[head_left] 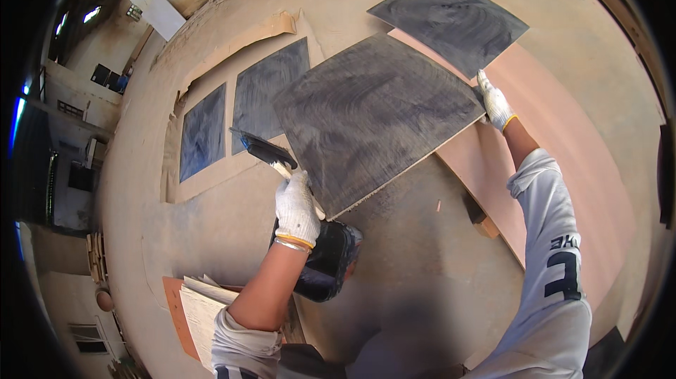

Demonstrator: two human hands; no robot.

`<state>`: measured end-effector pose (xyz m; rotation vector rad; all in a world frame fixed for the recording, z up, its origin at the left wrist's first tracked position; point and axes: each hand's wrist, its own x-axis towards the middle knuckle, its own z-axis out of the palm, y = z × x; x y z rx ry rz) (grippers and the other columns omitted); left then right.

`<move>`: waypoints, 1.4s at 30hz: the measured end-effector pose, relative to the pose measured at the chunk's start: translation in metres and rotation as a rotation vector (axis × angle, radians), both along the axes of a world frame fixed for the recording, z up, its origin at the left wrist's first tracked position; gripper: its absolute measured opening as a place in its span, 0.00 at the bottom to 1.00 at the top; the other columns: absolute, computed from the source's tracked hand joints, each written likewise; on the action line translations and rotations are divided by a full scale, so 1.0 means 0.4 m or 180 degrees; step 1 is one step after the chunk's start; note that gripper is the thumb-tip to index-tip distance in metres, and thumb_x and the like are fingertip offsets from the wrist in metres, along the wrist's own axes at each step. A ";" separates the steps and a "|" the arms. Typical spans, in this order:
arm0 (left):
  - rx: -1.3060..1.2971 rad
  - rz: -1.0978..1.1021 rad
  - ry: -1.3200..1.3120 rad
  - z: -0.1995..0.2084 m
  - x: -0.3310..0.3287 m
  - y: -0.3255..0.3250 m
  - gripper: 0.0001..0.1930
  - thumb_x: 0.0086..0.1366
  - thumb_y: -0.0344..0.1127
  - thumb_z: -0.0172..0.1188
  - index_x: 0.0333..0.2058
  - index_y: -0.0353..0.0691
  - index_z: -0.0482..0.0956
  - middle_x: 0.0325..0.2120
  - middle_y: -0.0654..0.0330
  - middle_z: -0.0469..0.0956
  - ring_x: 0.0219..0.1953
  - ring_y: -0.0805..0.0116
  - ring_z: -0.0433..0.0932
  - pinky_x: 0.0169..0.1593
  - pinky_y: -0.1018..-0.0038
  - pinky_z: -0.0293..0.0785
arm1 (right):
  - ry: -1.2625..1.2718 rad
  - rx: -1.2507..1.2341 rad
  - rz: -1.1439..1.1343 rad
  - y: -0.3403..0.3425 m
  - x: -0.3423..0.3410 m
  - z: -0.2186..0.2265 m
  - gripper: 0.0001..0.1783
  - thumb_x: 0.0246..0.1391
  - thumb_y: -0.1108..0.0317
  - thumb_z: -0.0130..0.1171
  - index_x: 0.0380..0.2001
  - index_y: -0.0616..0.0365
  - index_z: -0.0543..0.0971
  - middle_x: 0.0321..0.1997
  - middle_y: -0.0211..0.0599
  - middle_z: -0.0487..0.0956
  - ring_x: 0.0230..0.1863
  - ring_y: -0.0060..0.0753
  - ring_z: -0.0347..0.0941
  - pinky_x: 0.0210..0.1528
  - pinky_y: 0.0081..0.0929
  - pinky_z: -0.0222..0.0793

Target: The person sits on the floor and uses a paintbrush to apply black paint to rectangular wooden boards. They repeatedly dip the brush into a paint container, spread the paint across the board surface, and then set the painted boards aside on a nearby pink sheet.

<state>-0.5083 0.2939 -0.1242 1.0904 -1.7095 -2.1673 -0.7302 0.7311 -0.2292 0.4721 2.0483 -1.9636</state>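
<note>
Four dark-coated square boards show in my view: the big one (377, 115) is held up off the floor, tilted, with its lower corner down near my left hand. My left hand (296, 208), gloved in white, is closed around the handle of a wide brush (264, 149) whose black bristles point up and left, just beside the held board's left edge. My right hand (496, 104), also gloved, grips that board at its right corner, fingers wrapped over the edge. Below my left wrist sits a black bucket (329, 259) on the dusty floor (422, 266). A long pale pink sheet (563, 168) lies under my right forearm. Two more dark boards (243, 108) lie flat on a cardboard strip to the left, and another (447, 20) rests at the top, partly on the pink sheet
</note>
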 end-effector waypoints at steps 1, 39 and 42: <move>-0.0194 -0.0022 -0.0188 -0.016 -0.017 -0.015 0.12 0.72 0.35 0.60 0.48 0.33 0.80 0.37 0.56 0.82 0.37 0.59 0.83 0.43 0.62 0.81 | 0.0020 0.0005 -0.0089 -0.002 -0.022 -0.020 0.45 0.71 0.25 0.41 0.54 0.61 0.81 0.27 0.35 0.78 0.20 0.27 0.71 0.26 0.30 0.68; 0.0424 0.0157 -0.0177 -0.301 -0.318 -0.084 0.09 0.74 0.37 0.62 0.50 0.48 0.79 0.42 0.63 0.82 0.40 0.62 0.83 0.51 0.60 0.83 | 0.1204 0.3773 0.0876 -0.341 0.173 -0.071 0.41 0.56 0.43 0.69 0.58 0.69 0.74 0.77 0.75 0.61 0.82 0.73 0.51 0.83 0.64 0.39; 0.0464 0.0146 -0.0255 -0.300 -0.323 -0.076 0.10 0.74 0.37 0.62 0.52 0.50 0.80 0.43 0.63 0.82 0.43 0.62 0.83 0.52 0.58 0.82 | 0.1116 0.3815 0.0912 -0.342 0.170 -0.068 0.43 0.57 0.43 0.68 0.60 0.72 0.73 0.78 0.76 0.60 0.82 0.73 0.50 0.83 0.64 0.38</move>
